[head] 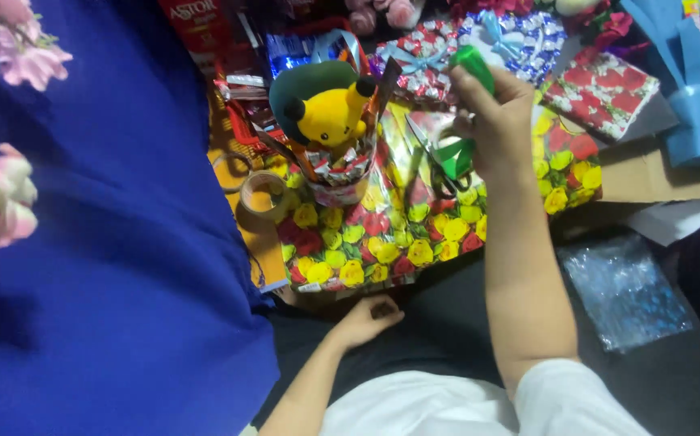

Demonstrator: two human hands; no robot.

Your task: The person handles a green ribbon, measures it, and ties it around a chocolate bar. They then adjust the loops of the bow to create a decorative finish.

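The right hand (497,121) is gripping green-handled scissors (453,157) above the rose-printed wrapping paper (382,242). The left hand (364,321) is resting half-curled, empty, just below that paper. Left of the scissors, a yellow plush toy (327,113) is sitting in its wrapped bundle; steadying the paper would likely help a clean cut.

Dark floor (673,387), large blue sheet (124,242) at left, flattened brown cardboard (649,173), dim indoor light
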